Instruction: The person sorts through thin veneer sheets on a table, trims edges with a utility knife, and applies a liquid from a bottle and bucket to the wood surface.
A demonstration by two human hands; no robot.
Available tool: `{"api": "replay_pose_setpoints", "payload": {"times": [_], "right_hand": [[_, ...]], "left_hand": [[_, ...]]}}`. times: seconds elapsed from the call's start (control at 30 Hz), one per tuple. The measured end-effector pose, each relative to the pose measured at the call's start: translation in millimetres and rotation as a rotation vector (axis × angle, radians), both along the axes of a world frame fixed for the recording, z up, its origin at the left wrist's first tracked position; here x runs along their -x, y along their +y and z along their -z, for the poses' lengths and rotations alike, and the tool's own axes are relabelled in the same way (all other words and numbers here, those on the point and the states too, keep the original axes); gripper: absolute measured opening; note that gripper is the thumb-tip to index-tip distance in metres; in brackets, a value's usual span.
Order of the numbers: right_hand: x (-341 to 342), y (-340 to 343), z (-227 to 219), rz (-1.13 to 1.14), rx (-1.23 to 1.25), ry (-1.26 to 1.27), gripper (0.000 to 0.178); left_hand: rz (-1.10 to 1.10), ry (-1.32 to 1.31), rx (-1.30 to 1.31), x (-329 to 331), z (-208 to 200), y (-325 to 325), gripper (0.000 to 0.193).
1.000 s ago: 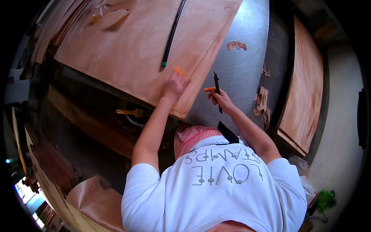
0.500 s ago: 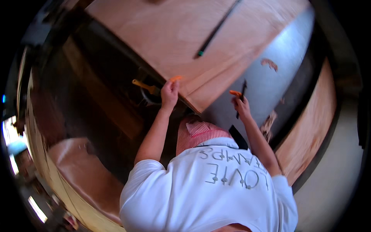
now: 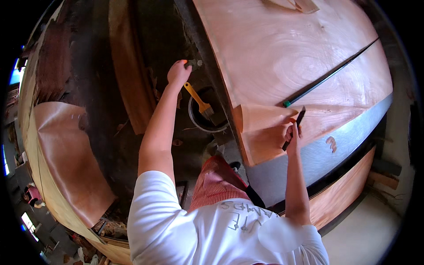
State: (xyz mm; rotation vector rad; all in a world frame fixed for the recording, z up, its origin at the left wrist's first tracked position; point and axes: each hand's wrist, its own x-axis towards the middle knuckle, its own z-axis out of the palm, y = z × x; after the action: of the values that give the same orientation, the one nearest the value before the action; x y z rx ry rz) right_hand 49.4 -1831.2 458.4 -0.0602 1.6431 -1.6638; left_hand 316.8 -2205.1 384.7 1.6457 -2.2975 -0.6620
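Left hand (image 3: pixel 178 73) by dark item (image 3: pixel 191 65) (unclear); right hand (image 3: pixel 292 133) clasps half-hidden knife (image 3: pixel 301 115).

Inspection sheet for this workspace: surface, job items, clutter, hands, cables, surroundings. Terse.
Surface: smooth grey metal table, partly covered by broad pinkish-brown wood sheet.
Job's things: slim black knife-like tool in right hand; long black green-ended rod lying on the sheet.
Clutter: small torn brown scrap on the table; yellow-handled flat brush at dark round bucket.
Hands: right closed around the tool; left hand at small dark-grey object, grip unclear.
Cables: nothing clearly seen.
Surroundings: large curved brown veneer sheet, left.
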Motion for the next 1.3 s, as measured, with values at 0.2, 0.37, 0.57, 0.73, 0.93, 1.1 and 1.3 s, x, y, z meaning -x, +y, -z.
{"api": "replay_pose_setpoints", "payload": {"times": [0.2,0.37,0.57,0.73,0.93,1.1,1.3], "right_hand": [[10,12,16,0.088,-0.100,-0.038,0.018],[6,4,16,0.281,-0.301,-0.034,0.014],[14,-2,9,0.114,-0.176,0.018,0.016],[15,4,1,0.107,-0.130,0.012,0.015],[17,17,10,0.098,-0.071,-0.035,0.015],[6,48,-8,0.075,0.089,-0.087,0.016],[-45,179,-66,-0.259,0.214,-0.058,0.020]], "left_hand": [[0.434,-0.379,-0.083,57,68,-58,0.029],[0.707,-0.550,0.004,71,148,-86,0.029],[0.726,-0.782,-0.069,64,165,-91,0.030],[0.675,-0.907,-0.047,37,113,-89,0.032],[0.547,-0.284,0.122,-12,-52,-30,0.036],[0.519,-0.229,0.620,-43,-186,63,0.029],[0.550,0.032,1.188,-42,-304,224,0.032]]}}
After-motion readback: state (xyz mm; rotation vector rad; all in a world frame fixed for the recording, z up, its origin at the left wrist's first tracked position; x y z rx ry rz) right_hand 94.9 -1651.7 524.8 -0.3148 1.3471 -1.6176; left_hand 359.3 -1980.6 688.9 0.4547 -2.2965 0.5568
